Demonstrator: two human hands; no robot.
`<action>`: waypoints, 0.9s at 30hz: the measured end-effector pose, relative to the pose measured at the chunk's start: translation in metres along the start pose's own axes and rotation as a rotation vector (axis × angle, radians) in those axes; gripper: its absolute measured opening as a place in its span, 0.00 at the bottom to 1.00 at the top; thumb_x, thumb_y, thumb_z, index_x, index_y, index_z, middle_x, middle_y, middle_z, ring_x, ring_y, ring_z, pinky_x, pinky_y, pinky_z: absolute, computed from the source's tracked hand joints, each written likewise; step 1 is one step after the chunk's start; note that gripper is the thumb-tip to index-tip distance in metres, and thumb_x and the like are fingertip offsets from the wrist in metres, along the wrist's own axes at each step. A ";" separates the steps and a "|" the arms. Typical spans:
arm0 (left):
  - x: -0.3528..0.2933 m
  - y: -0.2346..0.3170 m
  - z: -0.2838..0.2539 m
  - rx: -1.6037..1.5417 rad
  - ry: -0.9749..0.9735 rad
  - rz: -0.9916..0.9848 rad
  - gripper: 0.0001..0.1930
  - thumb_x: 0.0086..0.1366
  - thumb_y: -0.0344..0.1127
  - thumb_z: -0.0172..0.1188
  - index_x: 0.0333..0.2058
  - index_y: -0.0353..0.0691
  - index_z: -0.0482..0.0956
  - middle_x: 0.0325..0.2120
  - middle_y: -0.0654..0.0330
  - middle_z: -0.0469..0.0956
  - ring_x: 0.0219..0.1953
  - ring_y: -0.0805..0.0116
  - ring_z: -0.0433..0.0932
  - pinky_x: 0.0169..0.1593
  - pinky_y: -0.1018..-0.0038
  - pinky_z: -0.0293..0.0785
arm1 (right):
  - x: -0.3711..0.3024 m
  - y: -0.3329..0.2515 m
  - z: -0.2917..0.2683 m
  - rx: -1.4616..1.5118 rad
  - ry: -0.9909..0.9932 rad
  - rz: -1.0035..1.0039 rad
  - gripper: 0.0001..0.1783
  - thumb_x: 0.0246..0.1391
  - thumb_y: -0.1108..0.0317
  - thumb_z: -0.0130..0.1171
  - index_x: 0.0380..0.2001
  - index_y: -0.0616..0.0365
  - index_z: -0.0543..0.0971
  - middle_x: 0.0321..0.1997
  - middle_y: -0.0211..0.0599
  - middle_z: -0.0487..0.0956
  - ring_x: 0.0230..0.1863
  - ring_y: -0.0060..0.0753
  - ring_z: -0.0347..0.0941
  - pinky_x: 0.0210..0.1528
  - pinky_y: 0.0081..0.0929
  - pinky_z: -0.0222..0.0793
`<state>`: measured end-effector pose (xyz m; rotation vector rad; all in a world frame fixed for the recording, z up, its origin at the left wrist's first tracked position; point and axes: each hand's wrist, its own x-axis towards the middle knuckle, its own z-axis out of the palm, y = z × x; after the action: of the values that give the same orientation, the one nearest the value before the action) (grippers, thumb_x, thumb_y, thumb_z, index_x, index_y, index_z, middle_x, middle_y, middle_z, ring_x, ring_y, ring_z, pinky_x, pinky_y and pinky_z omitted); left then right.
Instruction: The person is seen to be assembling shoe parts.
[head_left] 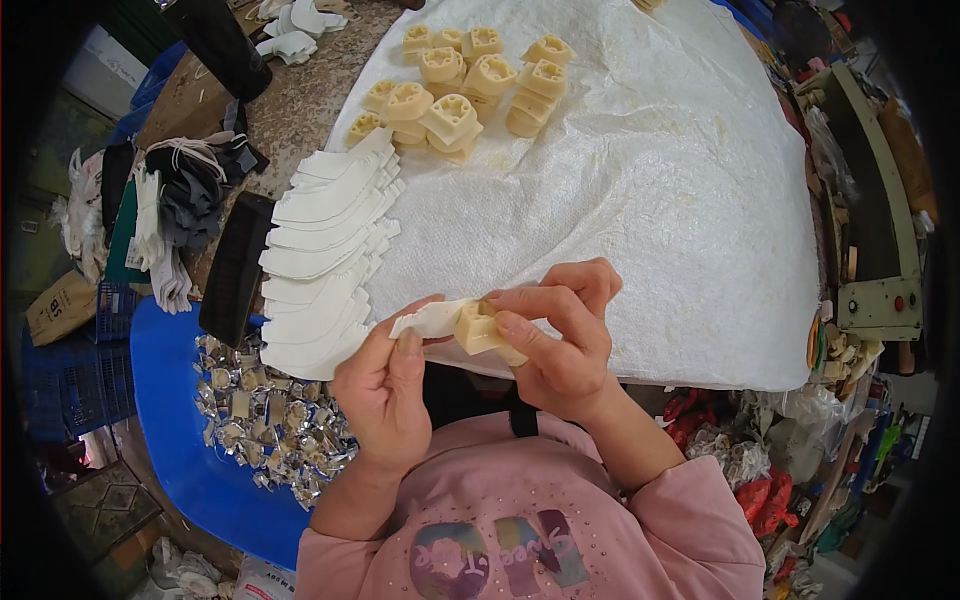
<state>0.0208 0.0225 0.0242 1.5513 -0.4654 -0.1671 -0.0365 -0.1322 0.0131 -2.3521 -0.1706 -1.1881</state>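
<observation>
Above the table's near edge, my left hand (385, 395) pinches one end of a curved white strip (432, 320) between thumb and fingers. The strip's other end meets a cream hollow block (480, 330), which my right hand (572, 350) grips with thumb and fingertips. Whether the strip is stuck to the block or only laid against it, I cannot tell. To the left of my hands, many similar white strips (325, 245) lie fanned out in an overlapping row. Farther off stand stacks of cream blocks (450, 115) with their hollow ends up.
A white woven sheet (650, 210) covers the table. At left are a black tray-like thing (236, 270), bundled cloth pieces (185, 190) and a black cylinder (217, 45). Below stands a blue tub (170, 400) of shiny metallic pieces (270, 430). A green metal frame (885, 190) borders the right.
</observation>
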 end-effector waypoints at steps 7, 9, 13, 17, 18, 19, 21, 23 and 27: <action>-0.003 0.001 -0.001 0.192 -0.104 0.030 0.11 0.66 0.28 0.48 0.38 0.29 0.78 0.28 0.54 0.78 0.29 0.74 0.75 0.33 0.78 0.70 | 0.014 -0.017 -0.016 -0.097 -0.367 0.083 0.16 0.29 0.75 0.59 0.30 0.52 0.74 0.29 0.27 0.71 0.30 0.33 0.62 0.40 0.41 0.46; -0.005 -0.003 0.002 0.249 -0.121 0.071 0.10 0.63 0.26 0.51 0.39 0.27 0.77 0.29 0.49 0.78 0.29 0.65 0.76 0.34 0.74 0.71 | 0.013 -0.016 -0.015 -0.101 -0.436 0.102 0.16 0.27 0.76 0.57 0.28 0.53 0.74 0.27 0.28 0.67 0.29 0.33 0.62 0.39 0.39 0.46; -0.006 -0.009 0.006 0.360 -0.107 0.243 0.10 0.61 0.23 0.52 0.40 0.25 0.76 0.30 0.47 0.78 0.30 0.57 0.76 0.34 0.71 0.72 | 0.015 -0.012 -0.011 -0.063 -0.443 0.100 0.17 0.27 0.77 0.56 0.28 0.54 0.73 0.26 0.29 0.67 0.29 0.33 0.62 0.38 0.38 0.46; -0.001 -0.010 0.008 0.406 -0.077 0.462 0.10 0.59 0.20 0.54 0.40 0.26 0.77 0.33 0.48 0.77 0.31 0.56 0.76 0.35 0.69 0.73 | 0.006 -0.004 -0.003 0.024 -0.307 0.130 0.19 0.26 0.81 0.56 0.28 0.54 0.73 0.27 0.29 0.70 0.29 0.34 0.63 0.38 0.38 0.46; -0.002 -0.008 0.007 0.395 -0.086 0.433 0.10 0.58 0.20 0.55 0.39 0.27 0.77 0.35 0.49 0.77 0.32 0.57 0.76 0.35 0.69 0.73 | 0.005 -0.003 -0.002 0.055 -0.266 0.135 0.20 0.26 0.83 0.55 0.29 0.53 0.73 0.28 0.30 0.71 0.28 0.33 0.63 0.38 0.38 0.46; -0.003 -0.009 0.006 0.397 -0.085 0.432 0.10 0.58 0.20 0.55 0.39 0.27 0.77 0.35 0.49 0.77 0.32 0.57 0.76 0.35 0.69 0.73 | 0.004 -0.001 -0.002 0.057 -0.267 0.135 0.20 0.26 0.83 0.55 0.29 0.53 0.73 0.28 0.30 0.71 0.28 0.33 0.63 0.38 0.38 0.46; -0.005 -0.011 0.002 0.134 -0.100 0.204 0.10 0.56 0.22 0.60 0.39 0.32 0.79 0.33 0.53 0.76 0.31 0.62 0.74 0.34 0.71 0.71 | 0.004 0.003 -0.002 0.151 -0.257 0.141 0.19 0.24 0.82 0.55 0.28 0.54 0.74 0.28 0.33 0.68 0.32 0.35 0.63 0.39 0.39 0.47; 0.000 -0.026 -0.003 0.114 -0.122 0.227 0.10 0.55 0.23 0.61 0.38 0.34 0.80 0.31 0.56 0.76 0.30 0.64 0.72 0.33 0.73 0.69 | 0.001 0.005 -0.003 0.247 -0.268 0.165 0.20 0.24 0.83 0.54 0.28 0.54 0.73 0.28 0.33 0.68 0.32 0.36 0.63 0.39 0.38 0.48; 0.006 -0.028 -0.002 0.112 -0.160 0.323 0.09 0.53 0.25 0.64 0.34 0.36 0.80 0.24 0.60 0.74 0.26 0.67 0.66 0.29 0.75 0.64 | -0.001 0.004 -0.003 0.444 -0.256 0.228 0.21 0.24 0.86 0.53 0.29 0.56 0.73 0.28 0.34 0.68 0.31 0.37 0.63 0.41 0.36 0.50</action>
<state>0.0320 0.0214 -0.0021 1.5548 -0.8568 -0.0152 -0.0380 -0.1376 0.0126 -2.0523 -0.2205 -0.6584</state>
